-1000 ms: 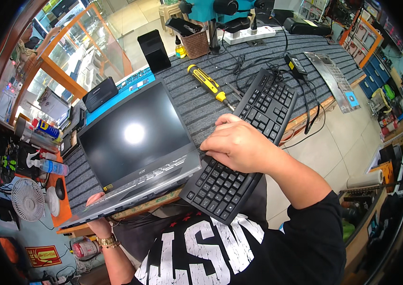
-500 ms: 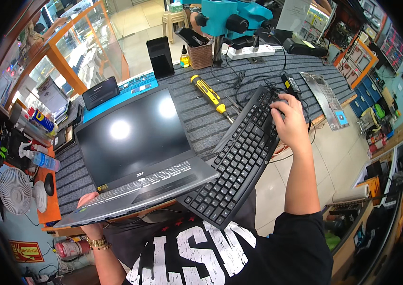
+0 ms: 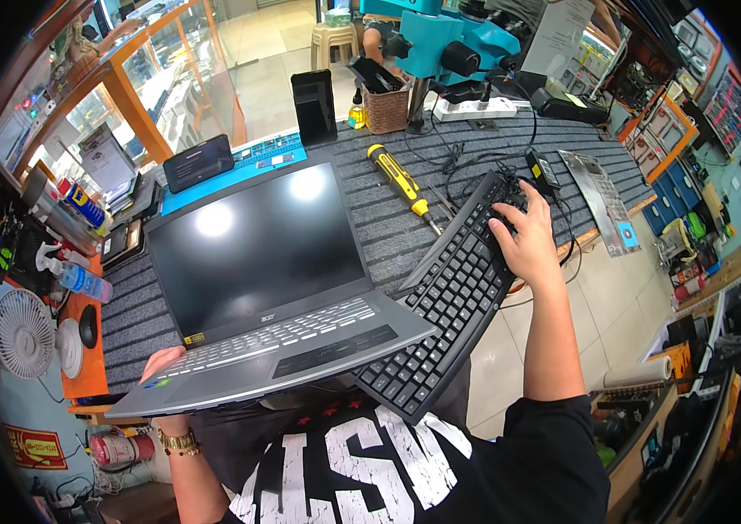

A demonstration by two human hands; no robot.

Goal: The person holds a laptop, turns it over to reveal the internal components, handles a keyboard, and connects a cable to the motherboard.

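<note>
An open grey laptop [image 3: 274, 288] with a dark screen lies on the ribbed grey mat, its front edge hanging over the bench towards me. My left hand [image 3: 159, 367] holds the laptop's front left corner from below, only fingers showing. A black keyboard [image 3: 449, 297] lies slanted to the right of the laptop, its near end off the bench. My right hand [image 3: 523, 236] grips the keyboard's far right end, fingers on the keys. Its black cable [image 3: 554, 175] runs to the back.
A yellow-handled screwdriver [image 3: 398, 179] lies behind the keyboard. At the back stand a teal microscope [image 3: 440, 44], a basket of tools [image 3: 385, 105], a black phone stand [image 3: 313, 105] and a power strip [image 3: 475, 109]. A metal plate [image 3: 602, 196] lies right; a small fan [image 3: 23, 332] and bottles stand left.
My right hand went from the keyboard's middle to its far right end. The keyboard's near end now sticks out past the bench edge. The laptop stays held in my left hand.
</note>
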